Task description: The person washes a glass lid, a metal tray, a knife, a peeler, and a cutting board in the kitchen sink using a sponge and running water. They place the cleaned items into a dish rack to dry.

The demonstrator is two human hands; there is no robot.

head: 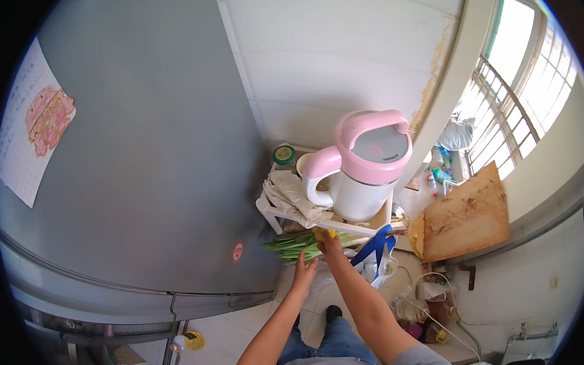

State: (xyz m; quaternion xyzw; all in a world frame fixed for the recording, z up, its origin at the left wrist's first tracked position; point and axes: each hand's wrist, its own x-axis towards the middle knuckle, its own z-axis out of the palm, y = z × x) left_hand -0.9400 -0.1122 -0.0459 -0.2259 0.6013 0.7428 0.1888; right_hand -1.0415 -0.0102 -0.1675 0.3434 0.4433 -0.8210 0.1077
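A bundle of green onions (pixel 297 244) lies crosswise on a lower level of the white plastic rack (pixel 268 211), its green leaves pointing left. My right hand (pixel 329 245) is closed on a small yellow object (pixel 323 233) just above the onions; the fingers hide most of it, so its kind is unclear. Below and to the left, my left hand (pixel 305 272) is at the leaves with thumb and finger apart. Whether it touches them is hard to tell. On the rack's top stand a pink and white soymilk maker (pixel 367 178), folded cloth (pixel 291 194) and a green-lidded jar (pixel 284 155).
A grey refrigerator (pixel 143 153) borders the rack on the left. At the rack's right hangs a bag with blue straps (pixel 377 248). A worn wooden board (pixel 469 217) leans at the right wall. Cables, a power strip (pixel 403 295) and bottles (pixel 413 310) crowd the floor there.
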